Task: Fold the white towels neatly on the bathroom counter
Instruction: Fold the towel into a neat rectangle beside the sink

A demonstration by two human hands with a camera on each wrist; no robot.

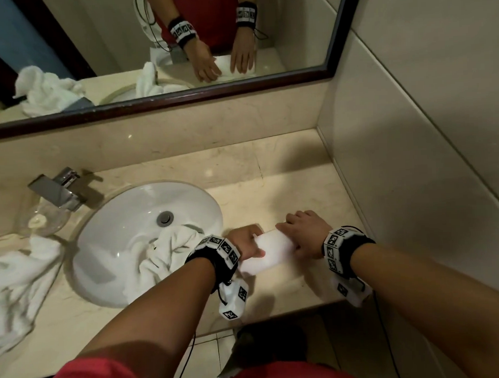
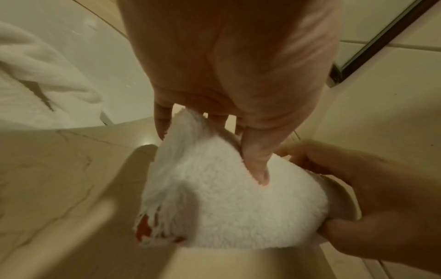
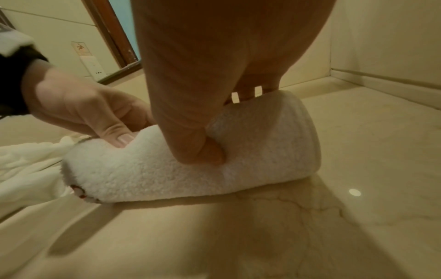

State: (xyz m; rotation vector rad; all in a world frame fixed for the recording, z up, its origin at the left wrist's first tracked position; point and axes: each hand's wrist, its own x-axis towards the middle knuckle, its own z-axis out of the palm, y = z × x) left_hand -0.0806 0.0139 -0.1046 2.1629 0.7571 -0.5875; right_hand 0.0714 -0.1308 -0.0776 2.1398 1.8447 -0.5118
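A small white towel [image 1: 273,251], rolled into a thick bundle, lies on the marble counter [image 1: 285,187] just right of the sink. My left hand [image 1: 254,242] grips its left end, thumb on the near side and fingers over the far side. My right hand [image 1: 292,238] grips the right end the same way. In the left wrist view the left hand [image 2: 210,151] pinches the towel [image 2: 226,207]. In the right wrist view the thumb of my right hand [image 3: 229,124] presses into the towel [image 3: 167,175]. A second crumpled white towel [image 1: 165,254] hangs into the sink. A third white towel [image 1: 17,287] lies heaped on the counter at far left.
The white sink basin [image 1: 130,210] sits left of my hands, with a chrome tap [image 1: 59,189] and a glass soap dish [image 1: 43,221] behind it. A mirror [image 1: 181,49] runs along the back. The tiled wall [image 1: 411,155] closes the counter's right side.
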